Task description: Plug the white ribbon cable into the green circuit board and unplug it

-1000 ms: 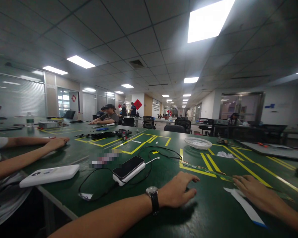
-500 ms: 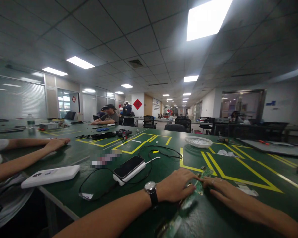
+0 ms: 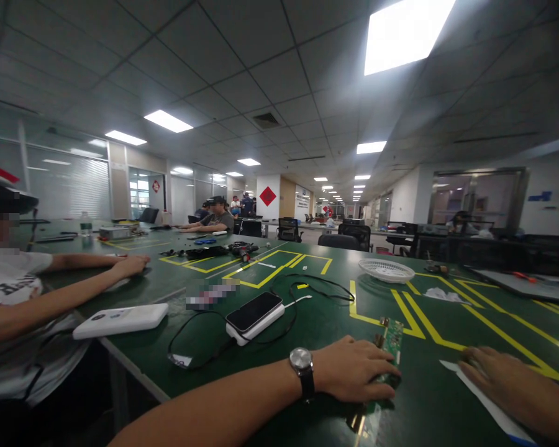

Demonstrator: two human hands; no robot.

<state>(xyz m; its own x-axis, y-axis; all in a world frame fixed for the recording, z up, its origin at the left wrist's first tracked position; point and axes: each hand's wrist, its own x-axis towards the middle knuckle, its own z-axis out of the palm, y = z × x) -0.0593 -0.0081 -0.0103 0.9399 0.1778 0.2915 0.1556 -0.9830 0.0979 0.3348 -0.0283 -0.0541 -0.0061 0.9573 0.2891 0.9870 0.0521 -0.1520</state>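
My left hand (image 3: 361,369), with a watch (image 3: 301,360) on its wrist, lies over a green circuit board (image 3: 394,338). Its fingers and thumb bear on the board, whose middle they hide. A shiny, partly clear piece (image 3: 370,425) lies just below that hand, and where the board ends there is hard to make out. Off to the right, my right hand (image 3: 507,379) is smeared by motion, its fingers bent. Beneath it is a flat white sheet (image 3: 487,403) with a bit of blue at its lower end. Whether the fingers grip it is unclear.
A phone (image 3: 255,310) rests on a white power bank amid a black cable (image 3: 284,323). Yellow tape (image 3: 428,329) marks the green table. A white basket (image 3: 386,271) stands farther back. At left, a co-worker's arms (image 3: 107,273) reach over the table near a white device (image 3: 121,320).
My right hand has left the circuit board and moved right, over the white sheet. My left hand stays on the board. The whole view has shifted, so things appear farther right.
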